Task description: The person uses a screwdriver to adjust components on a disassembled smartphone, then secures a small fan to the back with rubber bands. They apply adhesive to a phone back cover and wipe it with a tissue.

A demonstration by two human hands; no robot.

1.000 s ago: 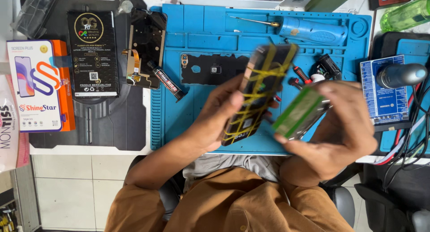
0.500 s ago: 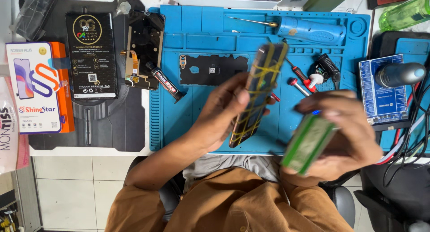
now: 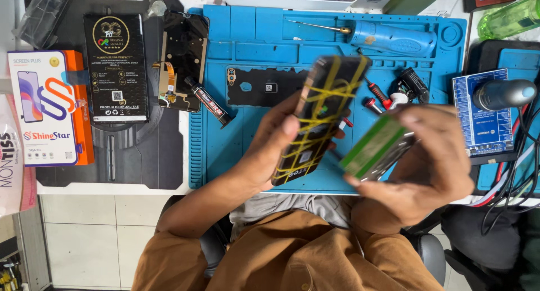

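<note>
My left hand [image 3: 277, 146] grips a dark phone [image 3: 322, 115] wrapped with yellow rubber bands, held tilted above the blue work mat [image 3: 236, 150]. To its right, my right hand [image 3: 434, 166] holds a second flat device with a green face [image 3: 372, 147], angled and close beside the banded phone. Both hands hover over the mat's front edge, above my lap.
On the mat lie a black phone back cover [image 3: 256, 87], a blue electric screwdriver [image 3: 391, 39], a glue tube [image 3: 209, 102] and small red-tipped tools [image 3: 374, 104]. To the left sit a dismantled phone frame [image 3: 181, 60], a black box [image 3: 116, 67] and a white-orange box [image 3: 50, 108].
My right hand has brought the green-faced device back up and closer to the banded phone after dipping lower. The banded phone has stayed tilted in my left hand.
</note>
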